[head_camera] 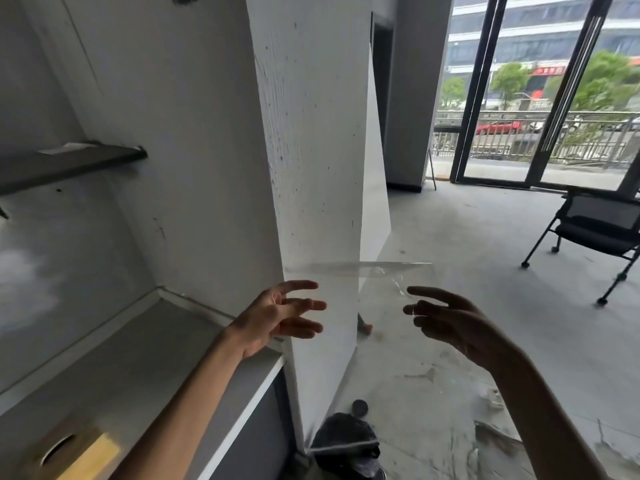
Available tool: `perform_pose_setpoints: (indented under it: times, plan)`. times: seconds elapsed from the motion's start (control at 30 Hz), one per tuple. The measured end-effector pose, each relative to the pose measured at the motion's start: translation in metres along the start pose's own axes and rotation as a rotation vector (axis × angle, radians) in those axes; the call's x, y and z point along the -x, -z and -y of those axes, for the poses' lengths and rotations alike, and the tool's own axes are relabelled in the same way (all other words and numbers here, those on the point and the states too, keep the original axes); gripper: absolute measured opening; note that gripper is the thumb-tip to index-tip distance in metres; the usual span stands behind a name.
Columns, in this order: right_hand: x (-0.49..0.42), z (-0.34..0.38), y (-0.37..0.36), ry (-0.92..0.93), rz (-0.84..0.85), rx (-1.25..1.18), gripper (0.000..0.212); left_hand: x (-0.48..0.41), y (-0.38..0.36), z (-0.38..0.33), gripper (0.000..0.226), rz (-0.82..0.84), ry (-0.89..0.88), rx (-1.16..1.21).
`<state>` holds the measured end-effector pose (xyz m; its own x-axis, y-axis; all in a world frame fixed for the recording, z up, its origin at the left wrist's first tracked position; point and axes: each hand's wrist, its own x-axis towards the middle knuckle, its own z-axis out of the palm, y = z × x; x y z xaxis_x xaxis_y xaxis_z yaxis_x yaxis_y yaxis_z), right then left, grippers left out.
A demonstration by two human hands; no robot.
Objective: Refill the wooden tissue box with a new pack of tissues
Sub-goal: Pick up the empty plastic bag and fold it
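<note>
Though one clear wrapper barely shows between the two hands, the left hand has fingers apart. The right hand may pinch it, I cannot tell. One wooden tissue box, near left, is cut off.

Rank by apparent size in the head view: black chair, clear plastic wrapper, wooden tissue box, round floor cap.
1. clear plastic wrapper and black chair: look alike, wrapper nearer, unranked.
2. wooden tissue box, partly cropped.
3. round cap.
</note>
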<state>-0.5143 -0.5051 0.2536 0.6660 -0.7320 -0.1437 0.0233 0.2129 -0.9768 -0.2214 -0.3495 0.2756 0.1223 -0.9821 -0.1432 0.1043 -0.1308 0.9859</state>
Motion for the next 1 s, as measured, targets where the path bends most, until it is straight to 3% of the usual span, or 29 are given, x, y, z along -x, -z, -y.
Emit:
perform_pose_setpoints:
  times: [0.23,0.4,0.53,0.63,0.77,0.87,0.93,1.0]
  plan:
    - [0.024,0.019,0.022,-0.002,0.137,-0.191,0.051,-0.001,0.0,-0.012,0.043,0.009,-0.139,0.01]
    - [0.038,0.024,0.026,0.211,0.063,-0.079,0.048,0.007,-0.009,-0.018,0.035,0.032,-0.325,0.019]
    - [0.03,0.018,0.027,0.31,-0.013,-0.066,0.042,-0.003,-0.013,-0.01,0.032,-0.075,-0.73,-0.509]
    - [0.013,-0.001,0.035,0.201,-0.053,-0.124,0.007,-0.007,-0.019,0.003,0.036,-0.125,-0.993,-0.92]
    - [0.009,-0.014,0.032,0.094,0.036,-0.309,0.033,0.003,-0.022,0.006,0.034,-0.174,-0.975,-0.932]
    - [0.005,-0.011,0.026,0.057,0.079,-0.337,0.008,0.013,-0.021,0.002,0.038,-0.151,-0.877,-0.859]
    - [0.004,-0.011,0.026,0.008,0.069,-0.384,0.044,0.022,-0.022,-0.002,0.041,-0.112,-0.781,-0.771]
    - [0.005,-0.007,0.022,-0.049,0.083,-0.451,0.047,0.031,-0.019,-0.007,0.042,-0.096,-0.747,-0.718]
